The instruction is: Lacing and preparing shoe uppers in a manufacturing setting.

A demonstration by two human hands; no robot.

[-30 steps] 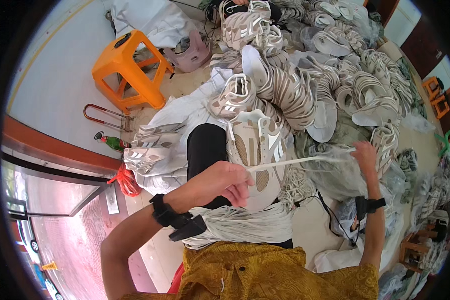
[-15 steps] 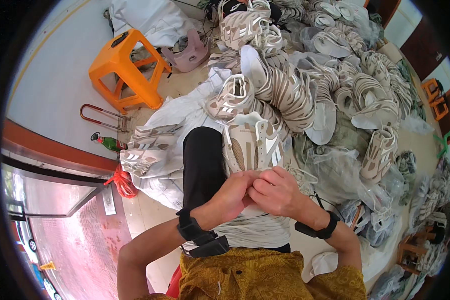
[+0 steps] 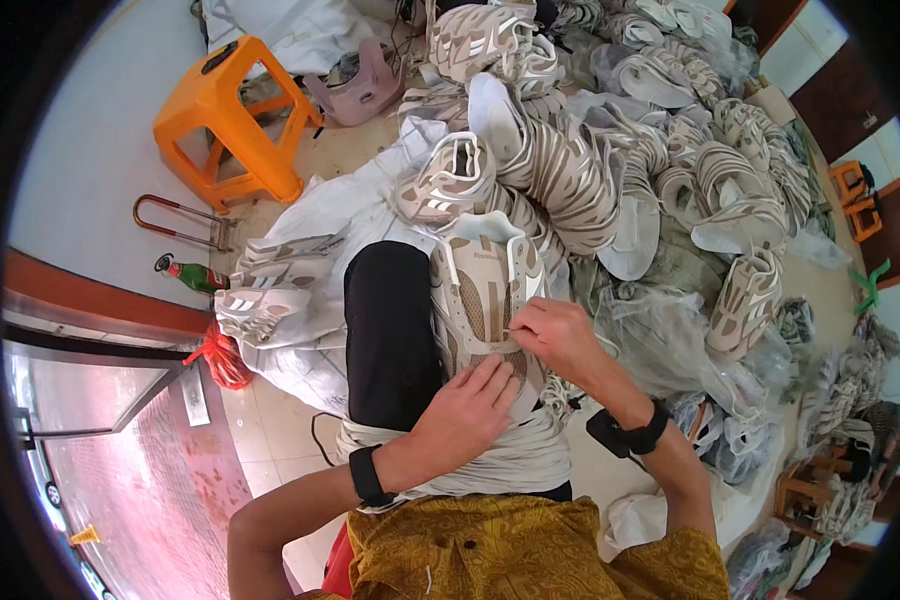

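A beige and white sneaker upper (image 3: pixel 487 270) lies over my thigh, its collar pointing away from me and its mesh tongue showing between the eyelet rows. My left hand (image 3: pixel 467 410) lies on the toe part, fingers stretched out over it. My right hand (image 3: pixel 557 336) is closed in a pinch at the upper's right eyelet edge, by the lower end of the tongue. What its fingertips hold is too small to make out. A thick bundle of white shoelaces (image 3: pixel 510 463) rests across my lap, below my left hand.
Stacked sneaker uppers (image 3: pixel 575 185) pile up ahead and to the right, with clear plastic bags (image 3: pixel 660 325) among them. More uppers (image 3: pixel 270 290) lie on a white sack (image 3: pixel 315 365) at the left. An orange stool (image 3: pixel 232 120) and a green bottle (image 3: pixel 192 274) stand near the left wall.
My hands were together over the toe and have parted. The left now lies flatter on the toe; the right has moved up to the eyelet edge. The whole view has shifted slightly.
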